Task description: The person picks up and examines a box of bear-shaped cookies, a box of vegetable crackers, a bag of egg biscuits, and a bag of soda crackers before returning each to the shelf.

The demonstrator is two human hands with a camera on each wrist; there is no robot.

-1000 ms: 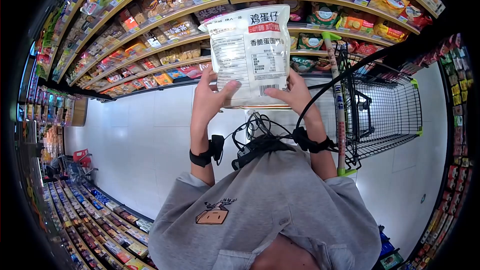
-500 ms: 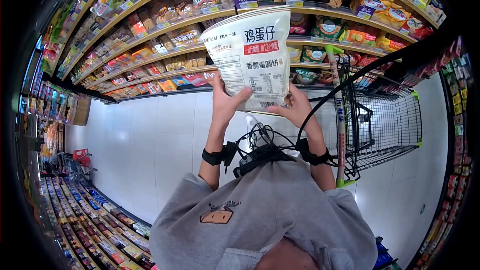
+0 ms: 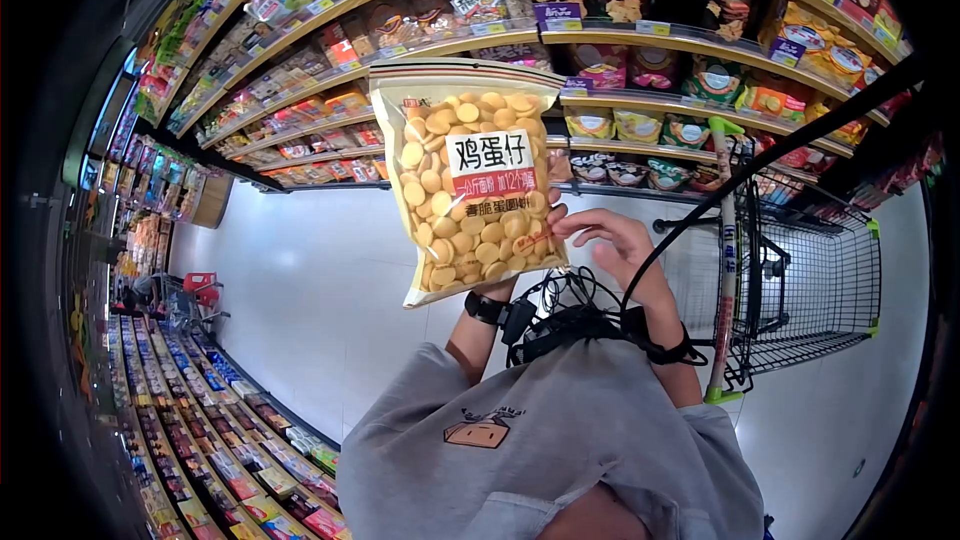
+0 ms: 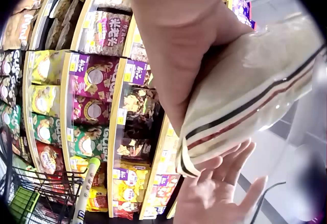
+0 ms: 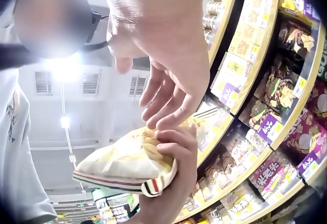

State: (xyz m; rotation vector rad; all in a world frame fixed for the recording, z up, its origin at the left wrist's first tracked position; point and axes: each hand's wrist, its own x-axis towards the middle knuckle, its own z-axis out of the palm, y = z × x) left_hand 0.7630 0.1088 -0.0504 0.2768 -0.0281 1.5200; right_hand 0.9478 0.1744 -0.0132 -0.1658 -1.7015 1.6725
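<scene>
A clear-fronted bag of round yellow biscuits [image 3: 470, 230] faces up, its striped top edge away from the body. Behind it, my left hand is mostly hidden in the head view; in the right wrist view the left hand [image 5: 176, 168] grips the bag [image 5: 120, 165] by one side with curled fingers. Just right of the bag is my right hand [image 3: 625, 245], fingers loosely bent and holding nothing. The left wrist view has the right hand [image 4: 212, 191] palm-up by the bag's striped edge [image 4: 245, 114]; whether it touches the bag I cannot tell.
Shelves of packaged snacks [image 3: 640, 35] curve across the front. A wire shopping cart [image 3: 810, 275] with a green-ended handle [image 3: 728, 260] stands at the right. Cables [image 3: 570, 305] hang at the waist. More shelves and a red cart [image 3: 203, 288] are at the left.
The bag has turned from its printed back to its clear front and moved lower and left. My right hand has let go of it; my left hand has gone behind it.
</scene>
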